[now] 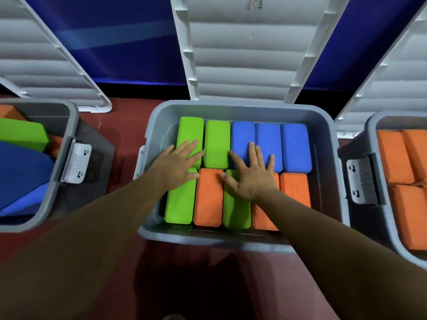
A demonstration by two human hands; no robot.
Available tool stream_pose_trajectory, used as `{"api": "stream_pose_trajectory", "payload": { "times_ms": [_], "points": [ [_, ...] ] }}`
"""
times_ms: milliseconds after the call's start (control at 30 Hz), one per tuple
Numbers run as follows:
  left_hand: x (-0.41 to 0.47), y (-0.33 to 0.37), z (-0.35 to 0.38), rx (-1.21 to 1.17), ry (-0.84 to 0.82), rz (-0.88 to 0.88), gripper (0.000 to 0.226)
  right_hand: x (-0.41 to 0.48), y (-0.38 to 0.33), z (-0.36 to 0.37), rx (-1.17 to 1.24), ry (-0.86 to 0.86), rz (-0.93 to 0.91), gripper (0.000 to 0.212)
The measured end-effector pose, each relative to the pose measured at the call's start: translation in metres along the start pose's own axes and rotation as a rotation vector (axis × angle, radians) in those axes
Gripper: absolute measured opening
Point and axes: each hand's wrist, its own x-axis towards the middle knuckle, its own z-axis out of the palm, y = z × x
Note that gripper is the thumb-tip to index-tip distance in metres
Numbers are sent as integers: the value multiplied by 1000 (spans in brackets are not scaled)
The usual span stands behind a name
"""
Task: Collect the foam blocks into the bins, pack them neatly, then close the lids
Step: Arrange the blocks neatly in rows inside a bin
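Observation:
The middle grey bin (328,144) holds two rows of foam blocks lying side by side. The far row has two green blocks (217,139) and three blue blocks (294,146). The near row mixes green blocks (180,204) and orange blocks (208,199). My left hand (179,165) lies flat with spread fingers on the green blocks at the left. My right hand (250,175) lies flat on the blue, green and orange blocks in the middle. The bin's white lid (249,54) stands open behind it.
A grey bin at the left (69,135) holds green, blue and orange foam pieces, with a white latch (76,161) on its side. A grey bin at the right (374,139) holds orange blocks (397,158). Both have open white lids. The bins stand on a dark red floor (124,135).

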Motion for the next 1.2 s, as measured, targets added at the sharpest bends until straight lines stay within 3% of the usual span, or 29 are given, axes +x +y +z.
{"api": "stream_pose_trajectory", "payload": {
  "times_ms": [100, 233, 433, 533, 633, 867, 1033, 1200],
  "points": [
    [-35, 20, -48, -371, 173, -114, 76, -31, -15, -67, 132, 47, 48, 88],
    [-125, 20, -161, -529, 407, -262, 64, -97, -44, -187, 191, 157, 59, 79],
    [-295, -2, -369, -464, 586, -299, 43, -238, -119, -396, 264, 244, -13, 65],
    [-373, -22, -447, -489, 630, -380, 45, -295, -169, -472, 271, 248, -69, 78],
    [-438, -49, -494, -512, 696, -469, 52, -322, -220, -521, 265, 272, -118, 67],
    [-545, -171, -483, -558, 738, -589, 55, -323, -373, -536, 242, 335, -126, 59],
    [-602, -275, -422, -614, 619, -554, 55, -322, -492, -489, 287, 261, -37, 58],
    [-623, -346, -386, -638, 551, -564, 43, -317, -566, -459, 327, 218, 33, 55]
  ]
}}
